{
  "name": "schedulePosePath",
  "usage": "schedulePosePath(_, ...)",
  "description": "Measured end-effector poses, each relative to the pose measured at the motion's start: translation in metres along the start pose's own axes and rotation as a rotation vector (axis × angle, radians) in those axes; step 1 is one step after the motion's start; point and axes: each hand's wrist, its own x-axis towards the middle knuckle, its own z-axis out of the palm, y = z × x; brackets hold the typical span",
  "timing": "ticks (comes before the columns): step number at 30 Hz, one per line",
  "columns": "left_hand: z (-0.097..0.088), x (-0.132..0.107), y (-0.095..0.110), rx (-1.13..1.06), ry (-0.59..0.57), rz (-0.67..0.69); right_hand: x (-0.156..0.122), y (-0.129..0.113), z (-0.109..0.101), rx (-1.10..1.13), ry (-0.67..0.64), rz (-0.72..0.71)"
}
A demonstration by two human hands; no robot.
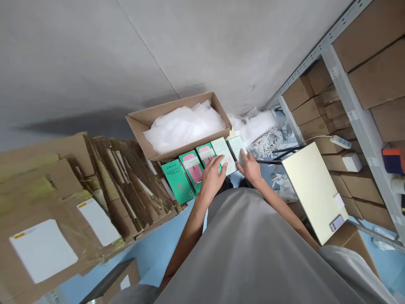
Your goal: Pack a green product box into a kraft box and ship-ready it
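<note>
A row of flat boxes lies in front of me, along the near side of an open carton. At the left end is a green box [178,181], then a green and pink box [192,166] and another green and pink box [205,151]. Farther right come a pale green box [224,151] and a second pale box [236,145] at the right end. My left hand [212,177] rests over the middle of the row, thumb and fingers apart, by the first pale box. Spread fingers of my right hand [249,168] touch the right-end box. Neither hand grips anything visibly.
White foam wrap [186,126] fills the open carton [177,150]. Folded cardboard [126,185] stands at left. Paper shreds [268,141] and more white wrap [255,126] lie beyond the right hand. A small table [310,185] holds a phone [336,223]; shelving [344,84] with cartons lines the right.
</note>
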Motion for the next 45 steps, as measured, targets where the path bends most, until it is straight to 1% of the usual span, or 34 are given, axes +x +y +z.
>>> schedulePosePath(4, 0.012, 0.005, 0.005, 0.003, -0.037, 0.001, 0.002, -0.012, -0.008, -0.021, -0.074, 0.04)
schedulePosePath(6, 0.021, 0.009, 0.008, -0.008, -0.051, 0.006, 0.003, -0.014, -0.012, 0.017, -0.08, 0.065)
schedulePosePath(7, 0.025, 0.012, 0.01, -0.015, -0.055, 0.011, 0.002, -0.012, -0.013, 0.055, -0.065, 0.081)
schedulePosePath(9, 0.034, 0.018, 0.015, -0.028, -0.06, 0.026, -0.001, -0.004, -0.015, 0.182, 0.007, 0.119)
schedulePosePath(12, 0.054, 0.029, 0.023, -0.059, -0.07, 0.04, -0.014, 0.025, -0.016, 0.519, 0.18, 0.203)
schedulePosePath(14, 0.073, 0.036, 0.03, -0.117, -0.104, 0.013, -0.028, 0.053, -0.018, 0.827, 0.278, 0.277)
schedulePosePath(16, 0.098, 0.039, 0.041, -0.238, -0.206, -0.07, -0.046, 0.085, -0.023, 1.137, 0.346, 0.35)
schedulePosePath(17, 0.112, 0.039, 0.049, -0.322, -0.292, -0.134, -0.056, 0.102, -0.026, 1.27, 0.373, 0.38)
schedulePosePath(19, 0.141, 0.037, 0.066, -0.498, -0.515, -0.277, -0.077, 0.136, -0.033, 1.461, 0.42, 0.43)
schedulePosePath(21, 0.173, 0.03, 0.087, -0.634, -0.724, -0.392, -0.099, 0.172, -0.041, 1.554, 0.464, 0.47)
schedulePosePath(22, 0.191, 0.026, 0.098, -0.682, -0.802, -0.433, -0.109, 0.191, -0.043, 1.574, 0.492, 0.479)
schedulePosePath(23, 0.21, 0.021, 0.109, -0.717, -0.857, -0.465, -0.12, 0.21, -0.045, 1.583, 0.527, 0.48)
schedulePosePath(25, 0.251, 0.011, 0.131, -0.767, -0.913, -0.509, -0.141, 0.249, -0.047, 1.582, 0.609, 0.466)
schedulePosePath(27, 0.295, 0.002, 0.154, -0.791, -0.931, -0.528, -0.16, 0.289, -0.047, 1.578, 0.679, 0.455)
schedulePosePath(30, 0.359, -0.011, 0.189, -0.776, -0.919, -0.496, -0.184, 0.345, -0.048, 1.583, 0.75, 0.45)
schedulePosePath(32, 0.394, -0.018, 0.212, -0.744, -0.921, -0.459, -0.198, 0.38, -0.051, 1.577, 0.801, 0.438)
schedulePosePath(34, 0.422, -0.022, 0.233, -0.691, -0.93, -0.416, -0.212, 0.412, -0.056, 1.538, 0.863, 0.428)
schedulePosePath(37, 0.452, -0.022, 0.256, -0.566, -0.898, -0.284, -0.233, 0.457, -0.068, 1.412, 0.988, 0.442)
schedulePosePath(40, 0.472, -0.017, 0.27, -0.408, -0.785, -0.073, -0.248, 0.493, -0.083, 1.291, 1.078, 0.442)
schedulePosePath(42, 0.481, -0.012, 0.275, -0.3, -0.725, 0.043, -0.252, 0.512, -0.092, 1.254, 1.092, 0.435)
schedulePosePath(45, 0.488, -0.008, 0.278, -0.165, -0.697, 0.17, -0.249, 0.534, -0.101, 1.24, 1.064, 0.447)
